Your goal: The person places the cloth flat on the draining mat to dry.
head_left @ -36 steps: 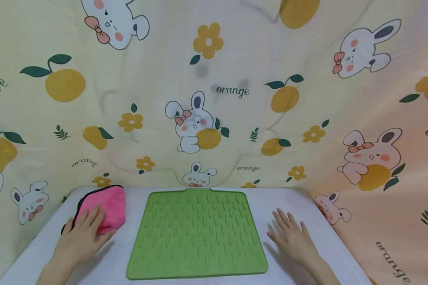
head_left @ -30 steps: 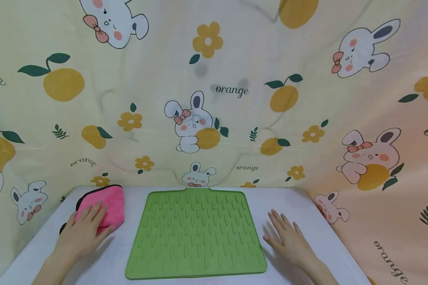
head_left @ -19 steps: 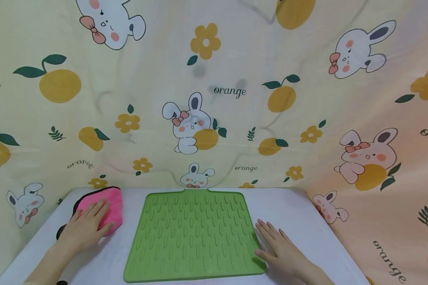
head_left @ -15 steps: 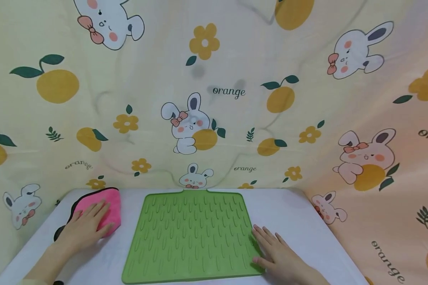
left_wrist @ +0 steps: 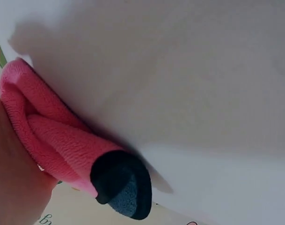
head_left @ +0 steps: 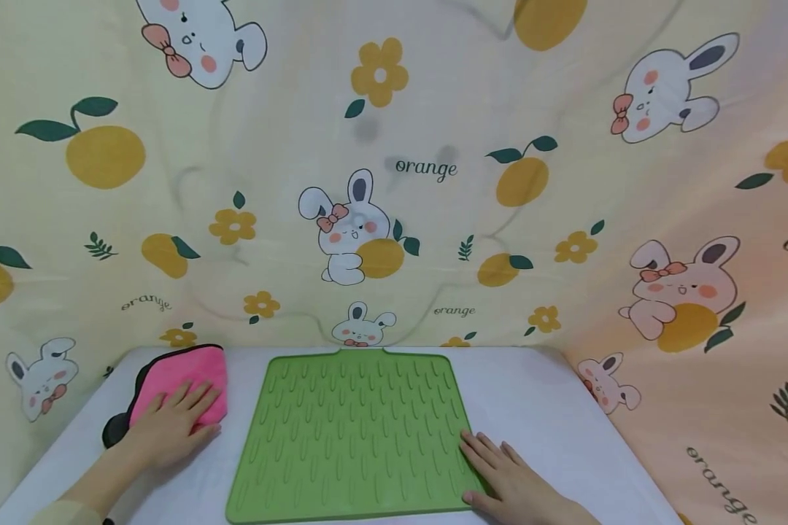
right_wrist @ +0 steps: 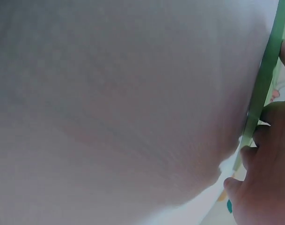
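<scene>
My left hand rests with spread, fairly straight fingers on a folded pink cloth with black edging, at the table's left. Seen from the left wrist, the pink cloth is bunched in soft folds, and a blue-grey patch shows inside its black border. A green ridged mat lies flat in the middle. At the mat's lower right edge my right hand touches the rim with extended fingers. The right wrist view shows the fingers beside the green mat edge; their undersides are partly hidden.
A white table surface surrounds the mat and runs to both sides. Behind and beside it hangs a cream curtain printed with rabbits and oranges. A small dark object peeks out beside the left sleeve.
My right hand has moved left and nearer to me, from bare table to the mat's right edge. The left hand has shifted slightly right on the cloth. The head view has shifted slightly.
</scene>
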`<state>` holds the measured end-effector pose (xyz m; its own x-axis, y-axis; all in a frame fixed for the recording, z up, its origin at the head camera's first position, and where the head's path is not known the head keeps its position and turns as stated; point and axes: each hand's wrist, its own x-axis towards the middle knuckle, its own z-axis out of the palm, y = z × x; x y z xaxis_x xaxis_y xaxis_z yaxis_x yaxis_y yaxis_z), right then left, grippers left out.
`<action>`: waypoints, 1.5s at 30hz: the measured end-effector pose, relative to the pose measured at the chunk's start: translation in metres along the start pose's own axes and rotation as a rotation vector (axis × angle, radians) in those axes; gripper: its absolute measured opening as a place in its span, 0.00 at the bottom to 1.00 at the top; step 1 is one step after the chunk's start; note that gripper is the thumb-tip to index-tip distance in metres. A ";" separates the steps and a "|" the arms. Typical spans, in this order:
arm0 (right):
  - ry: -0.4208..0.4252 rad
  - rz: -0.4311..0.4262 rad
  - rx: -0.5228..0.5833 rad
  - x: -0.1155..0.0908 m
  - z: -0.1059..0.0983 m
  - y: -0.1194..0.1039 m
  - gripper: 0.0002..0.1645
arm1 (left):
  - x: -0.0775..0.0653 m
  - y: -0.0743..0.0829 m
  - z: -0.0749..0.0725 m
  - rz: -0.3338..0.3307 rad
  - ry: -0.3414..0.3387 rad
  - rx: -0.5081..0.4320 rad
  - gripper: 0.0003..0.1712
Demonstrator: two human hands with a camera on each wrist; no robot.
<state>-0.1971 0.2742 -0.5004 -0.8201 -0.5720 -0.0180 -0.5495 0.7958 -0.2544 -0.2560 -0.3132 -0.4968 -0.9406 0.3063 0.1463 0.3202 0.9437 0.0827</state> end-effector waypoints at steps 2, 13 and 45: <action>-0.017 0.001 0.002 -0.001 -0.001 0.001 0.45 | 0.001 0.001 0.001 0.003 0.007 -0.001 0.41; -0.013 -0.044 -0.003 0.001 -0.003 0.000 0.43 | 0.002 0.004 0.004 0.030 0.048 0.007 0.29; 0.009 -0.070 -0.071 0.001 0.000 0.002 0.43 | 0.021 -0.002 -0.005 0.061 0.185 -0.004 0.12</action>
<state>-0.1990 0.2757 -0.5011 -0.7805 -0.6251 0.0060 -0.6151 0.7663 -0.1855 -0.2757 -0.3098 -0.4886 -0.8828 0.3348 0.3296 0.3771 0.9234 0.0720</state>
